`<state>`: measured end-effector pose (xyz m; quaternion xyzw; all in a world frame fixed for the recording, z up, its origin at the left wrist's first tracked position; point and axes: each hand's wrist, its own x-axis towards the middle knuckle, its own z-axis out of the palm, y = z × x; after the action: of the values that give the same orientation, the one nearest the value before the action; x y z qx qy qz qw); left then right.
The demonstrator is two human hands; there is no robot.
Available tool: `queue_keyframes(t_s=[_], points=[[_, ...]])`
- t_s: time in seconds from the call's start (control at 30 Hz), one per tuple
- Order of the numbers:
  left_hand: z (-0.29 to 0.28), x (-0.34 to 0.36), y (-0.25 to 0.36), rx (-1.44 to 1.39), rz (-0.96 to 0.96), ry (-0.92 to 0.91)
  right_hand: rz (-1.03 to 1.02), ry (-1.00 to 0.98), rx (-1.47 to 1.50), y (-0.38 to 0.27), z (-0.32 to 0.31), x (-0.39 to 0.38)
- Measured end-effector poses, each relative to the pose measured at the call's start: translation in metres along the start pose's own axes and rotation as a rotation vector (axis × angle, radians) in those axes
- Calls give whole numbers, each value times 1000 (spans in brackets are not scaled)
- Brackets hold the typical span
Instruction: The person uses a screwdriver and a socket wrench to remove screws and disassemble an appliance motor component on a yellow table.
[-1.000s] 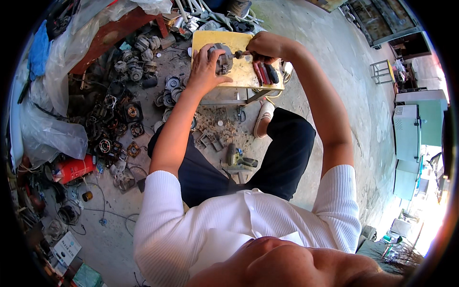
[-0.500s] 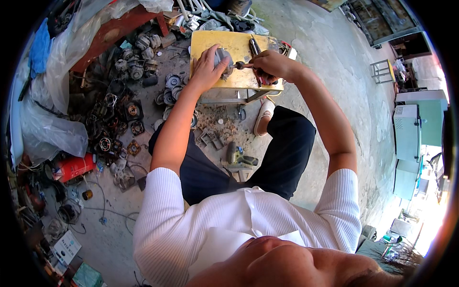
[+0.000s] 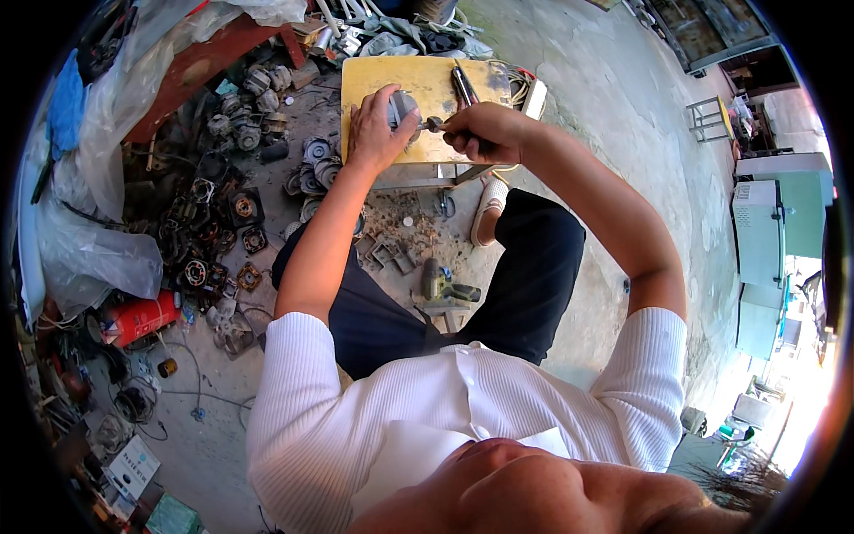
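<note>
My left hand (image 3: pixel 378 133) is wrapped round a round grey metal housing (image 3: pixel 398 105) on the yellow worktop (image 3: pixel 374 76) of a small metal-legged table. A short dark shaft piece (image 3: pixel 434 124) sticks out of the housing's right side. My right hand (image 3: pixel 489 131) is closed at that shaft on a dark-handled hand tool (image 3: pixel 476 147), mostly hidden by my fingers. Behind it a long dark tool (image 3: pixel 464 86) lies on the worktop. Coiled cable (image 3: pixel 514 76) and a white strip (image 3: pixel 534 100) are at the table's right edge.
A power drill (image 3: pixel 445 285) is by a low stool between my legs. Piles of motor parts (image 3: pixel 222 222), plastic sheeting (image 3: pixel 107 240) and a red container (image 3: pixel 142 316) crowd the left. Concrete floor (image 3: pixel 605 116), a metal stool (image 3: pixel 707 120) and pale green cabinets (image 3: pixel 756 231) are on the right.
My right hand has moved down and left over the red and dark-handled tools seen earlier, its elbow swinging outward. My left hand and the table appear slightly further left.
</note>
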<state>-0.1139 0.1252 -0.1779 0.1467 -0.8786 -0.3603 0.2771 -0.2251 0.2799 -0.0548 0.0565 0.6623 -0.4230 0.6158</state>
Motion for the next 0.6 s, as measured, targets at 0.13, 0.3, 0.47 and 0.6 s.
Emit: queue_keyframes(t_s=[0.13, 0.3, 0.47, 0.6], points=[[4, 0, 0, -27, -9, 68, -260, 72, -211, 28, 12, -1], [10, -2, 5, -30, -37, 150, -508, 211, -381, 59, 13, 11], [13, -2, 5, 18, 69, 229, -773, 366, -550, 86, 12, 15], [13, -2, 6, 18, 112, 250, -745, 392, -575, 87, 17, 9]])
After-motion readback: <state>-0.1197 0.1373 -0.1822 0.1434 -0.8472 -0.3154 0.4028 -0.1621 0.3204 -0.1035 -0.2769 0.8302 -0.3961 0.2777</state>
